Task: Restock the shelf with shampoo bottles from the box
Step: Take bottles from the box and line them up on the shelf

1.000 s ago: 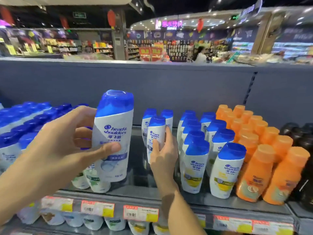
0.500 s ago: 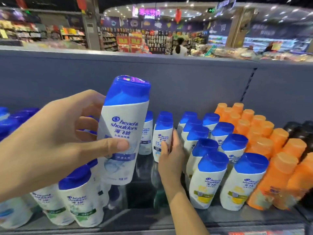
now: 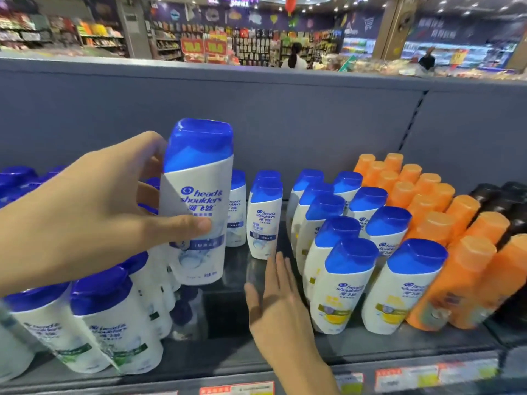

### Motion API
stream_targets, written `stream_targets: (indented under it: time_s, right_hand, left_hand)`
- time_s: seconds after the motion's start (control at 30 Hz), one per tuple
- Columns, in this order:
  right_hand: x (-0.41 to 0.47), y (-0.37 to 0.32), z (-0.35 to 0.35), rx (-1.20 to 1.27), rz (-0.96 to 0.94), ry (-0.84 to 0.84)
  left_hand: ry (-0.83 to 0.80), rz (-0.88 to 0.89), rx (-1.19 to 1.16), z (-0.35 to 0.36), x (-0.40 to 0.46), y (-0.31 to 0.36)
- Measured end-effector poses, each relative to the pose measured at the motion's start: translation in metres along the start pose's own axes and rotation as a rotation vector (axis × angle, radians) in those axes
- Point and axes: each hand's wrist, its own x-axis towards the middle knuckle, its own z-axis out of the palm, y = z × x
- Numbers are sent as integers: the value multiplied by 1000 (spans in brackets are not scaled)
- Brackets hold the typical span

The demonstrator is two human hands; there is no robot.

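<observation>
My left hand (image 3: 94, 212) grips a white shampoo bottle with a blue cap (image 3: 196, 201), upright, above the dark shelf (image 3: 222, 352) left of an empty lane. My right hand (image 3: 278, 306) hovers flat with straight fingers in that lane, just in front of a small white bottle (image 3: 263, 220) standing at the back, apart from it. The lane between the bottle rows shows bare shelf surface. The box is not in view.
Green-label white bottles (image 3: 114, 329) crowd the front left. Yellow-label bottles (image 3: 345, 283) line the right of the lane, then orange bottles (image 3: 456, 269) and black ones (image 3: 510, 201). A grey back panel (image 3: 285, 115) closes the shelf. Price tags (image 3: 405, 377) run along the front edge.
My right hand has let go of the small bottle at the back and drawn toward the shelf front, fingers straight. The held bottle stays up in my left hand; the view moved closer.
</observation>
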Motion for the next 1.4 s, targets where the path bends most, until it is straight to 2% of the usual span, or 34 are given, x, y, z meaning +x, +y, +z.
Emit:
stream_targets:
  time_s: [0.03, 0.13, 0.27, 0.37, 0.6, 0.8, 0.97, 1.07, 1.13, 1.23, 1.4]
  right_hand:
    - [-5, 0, -1, -62, 20, -56]
    - [-12, 5, 5, -243, 3, -129]
    - [-11, 2, -3, -236, -52, -120]
    - [-8, 2, -10, -209, -85, -221]
    - [-9, 2, -9, -232, -66, -212]
    - [-11, 1, -5, -261, -67, -93]
    - [-10, 2, -8, -240, -55, -182]
    - [-10, 3, -4, -216, -66, -103]
    - [-10, 1, -7, -194, -56, -131]
    - [-9, -4, -15, -171, -32, -212]
    - [-9, -4, -7, -222, 53, -221]
  left_hand:
    - [-79, -32, 14, 10, 0, 10]
    - [-110, 12, 159, 20, 27, 6]
    - [-254, 76, 300, 36, 52, 3]
    - [-320, 102, 393, 53, 68, -2]
    - [-446, -15, 467, 86, 91, -24]
    - [-349, 38, 457, 92, 100, -35]
    - [-306, 120, 434, 91, 103, -37]
    - [-253, 271, 660, 89, 99, -39]
    - [-206, 359, 836, 88, 98, -39]
    - [-216, 335, 858, 84, 101, -39]
    - [-145, 253, 677, 88, 101, -44]
